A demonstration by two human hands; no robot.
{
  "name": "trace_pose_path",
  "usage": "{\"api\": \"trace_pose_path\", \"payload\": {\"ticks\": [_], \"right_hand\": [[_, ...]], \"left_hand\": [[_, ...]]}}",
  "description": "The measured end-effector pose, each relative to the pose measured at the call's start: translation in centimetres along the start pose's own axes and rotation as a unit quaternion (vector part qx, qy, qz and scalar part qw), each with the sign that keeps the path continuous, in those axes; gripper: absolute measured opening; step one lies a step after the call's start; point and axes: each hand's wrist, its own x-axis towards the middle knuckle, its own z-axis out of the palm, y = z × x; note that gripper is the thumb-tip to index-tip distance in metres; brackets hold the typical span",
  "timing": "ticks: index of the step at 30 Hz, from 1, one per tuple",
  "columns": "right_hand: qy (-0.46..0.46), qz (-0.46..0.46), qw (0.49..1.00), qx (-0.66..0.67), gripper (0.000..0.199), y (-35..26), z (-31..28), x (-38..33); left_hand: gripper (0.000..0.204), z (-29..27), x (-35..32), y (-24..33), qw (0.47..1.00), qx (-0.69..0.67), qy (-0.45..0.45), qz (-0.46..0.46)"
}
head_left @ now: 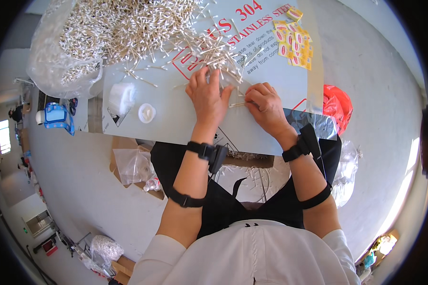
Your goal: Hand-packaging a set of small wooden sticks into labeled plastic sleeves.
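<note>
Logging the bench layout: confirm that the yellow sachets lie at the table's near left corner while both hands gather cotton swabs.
Wrong in one respect. The head view shows the yellow sachets at the far right of the table. The left hand and right hand do gather cotton swabs.

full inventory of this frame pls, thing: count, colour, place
cotton swabs: large heap, white, far table, spilling toward the hands
clear bag: one, holding more swabs, far left of table
small packets: a cluster, yellow, far right of table
round lid: one, white, left of the hands
red bag: one, right of the table
left hand: flat on swabs
right hand: pinching a swab bundle
</note>
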Motion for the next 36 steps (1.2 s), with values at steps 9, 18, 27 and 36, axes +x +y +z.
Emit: {"api": "trace_pose_path", "payload": {"ticks": [9,18,27,36], "right_hand": [[0.115,0.142,0.975,0.128,0.013,1.1,-0.4,2.9],[0.126,0.156,0.972,0.123,0.015,1.6,0.8,2.2],[0.189,0.185,0.953,0.146,0.013,1.4,0.5,2.1],[0.208,0.195,0.947,0.148,0.011,2.1,1.1,1.5]], "left_hand": [[0.021,0.6,3.8,0.0,0.994,-0.066,0.066,0.061],[0.011,1.9,9.8,-0.6,0.98,0.045,-0.127,0.146],[0.014,1.7,9.4,-2.0,0.976,-0.044,-0.121,0.176],[0.007,2.2,10.8,0.1,0.943,0.051,-0.083,0.319]]}}
